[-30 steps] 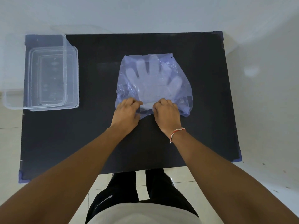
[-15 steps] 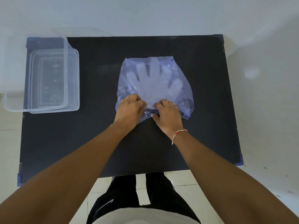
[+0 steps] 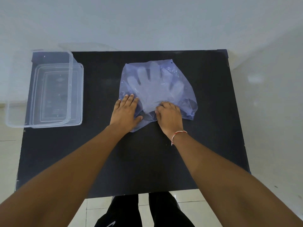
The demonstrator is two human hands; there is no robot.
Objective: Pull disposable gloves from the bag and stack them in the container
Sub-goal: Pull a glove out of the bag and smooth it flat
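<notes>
1. While the left hand [image 3: 126,112] lies flat with fingers spread on the near-left part of the bag [image 3: 185,79], pinning it to the counter [image 3: 147,161], the opening step is under way.
2. Over at the bag's mouth, the right hand [image 3: 168,117] has its fingers curled and pressed together; it looks to be pinching the cuff of the gloves [image 3: 154,86], though the exact grip is hidden.
3. Those gloves sit inside the bag, fingers fanned towards 12 o'clock, cuff towards 6.
4. Way out at 9 o'clock from the bag, well apart, waits the clear container [image 3: 49,92], apparently with nothing in it.
5. Next, I'd say: keep the bag pinned, draw one glove out towards 6 o'clock, then carry it across to 9. Thin film clings, so extras may follow.
</notes>
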